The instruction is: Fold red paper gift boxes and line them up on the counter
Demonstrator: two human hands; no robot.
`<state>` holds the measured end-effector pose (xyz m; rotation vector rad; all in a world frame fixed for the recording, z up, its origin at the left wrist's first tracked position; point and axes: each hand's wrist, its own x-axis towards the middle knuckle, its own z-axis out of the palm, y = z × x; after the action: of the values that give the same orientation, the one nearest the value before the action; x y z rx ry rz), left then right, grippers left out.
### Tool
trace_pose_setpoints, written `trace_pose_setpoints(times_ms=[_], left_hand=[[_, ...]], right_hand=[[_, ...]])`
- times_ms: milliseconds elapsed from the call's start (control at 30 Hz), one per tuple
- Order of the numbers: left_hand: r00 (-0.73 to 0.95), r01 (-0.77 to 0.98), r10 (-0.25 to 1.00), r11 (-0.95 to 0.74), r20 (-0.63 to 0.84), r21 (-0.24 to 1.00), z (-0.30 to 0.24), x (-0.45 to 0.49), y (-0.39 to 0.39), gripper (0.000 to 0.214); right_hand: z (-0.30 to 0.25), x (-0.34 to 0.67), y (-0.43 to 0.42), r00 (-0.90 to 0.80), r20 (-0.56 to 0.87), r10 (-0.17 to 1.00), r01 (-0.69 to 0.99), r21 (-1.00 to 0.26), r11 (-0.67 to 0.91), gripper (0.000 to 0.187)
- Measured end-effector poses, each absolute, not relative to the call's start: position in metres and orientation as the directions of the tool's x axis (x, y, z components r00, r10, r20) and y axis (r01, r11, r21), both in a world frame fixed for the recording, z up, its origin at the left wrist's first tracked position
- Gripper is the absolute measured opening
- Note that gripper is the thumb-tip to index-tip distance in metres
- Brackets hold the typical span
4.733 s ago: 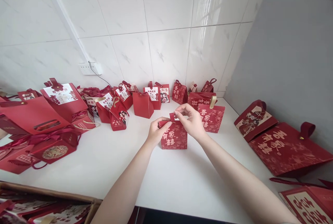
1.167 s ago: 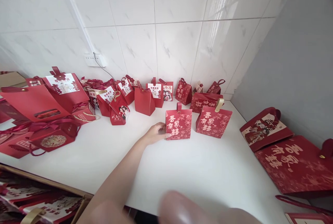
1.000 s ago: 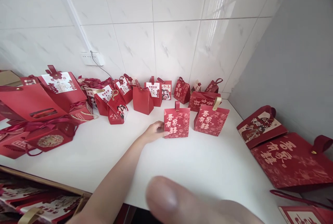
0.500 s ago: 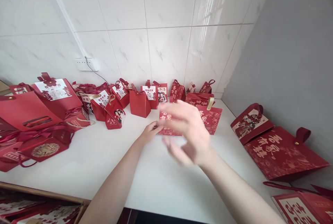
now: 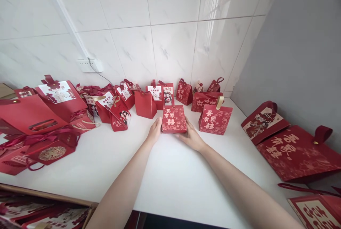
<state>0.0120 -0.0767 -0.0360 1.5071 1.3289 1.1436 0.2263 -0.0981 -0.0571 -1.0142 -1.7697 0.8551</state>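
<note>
A small red gift box [image 5: 174, 119] with pale characters on its front stands on the white table [image 5: 165, 172], between my two hands. My left hand [image 5: 155, 130] presses against its left side with the fingers together. On the other side, my right hand [image 5: 190, 137] cups the box's lower right edge. A similar red box [image 5: 215, 119] with a gold handle stands just to the right, apart from my hands.
Several red gift boxes [image 5: 145, 104] line the tiled wall at the back. Larger red boxes [image 5: 32, 115] crowd the left side. Big red bags [image 5: 295, 152] lie at the right by the grey wall. A cardboard carton [image 5: 48, 211] sits at the lower left.
My right hand came up from near the camera and settled on the box's right side. The box has been pushed farther back toward the row by the wall.
</note>
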Motion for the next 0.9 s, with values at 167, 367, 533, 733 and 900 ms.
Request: trace_pose_setpoints(times_ms=[167,367,533,733,900], left_hand=[[0.252,0.277,0.942,-0.288,0.220,0.916,-0.033,0.017,-0.084,0.067],[0.201,0.483,0.931,-0.366,0.306,0.795,-0.033,0.024,-0.091,0.058],[0.177,0.545,0.941,-0.338,0.289,0.767,-0.032,0.026,-0.095,0.058],[0.203,0.601,0.915,-0.397,0.348,0.694,-0.023,0.029,-0.100,0.067],[0.247,0.471,0.836,-0.545,0.490,0.693,-0.011,0.035,-0.106,0.064]], right_hand=[[-0.063,0.232,-0.102,-0.220,0.348,0.911,0.416,-0.811,0.411,0.036],[-0.058,0.237,-0.109,-0.173,0.301,0.938,0.464,-0.815,0.347,0.036],[-0.058,0.235,-0.110,-0.160,0.309,0.938,0.461,-0.816,0.348,0.036],[-0.058,0.235,-0.111,-0.134,0.313,0.940,0.448,-0.827,0.340,0.034],[-0.053,0.235,-0.111,-0.206,0.298,0.932,0.093,-0.942,0.322,0.048]])
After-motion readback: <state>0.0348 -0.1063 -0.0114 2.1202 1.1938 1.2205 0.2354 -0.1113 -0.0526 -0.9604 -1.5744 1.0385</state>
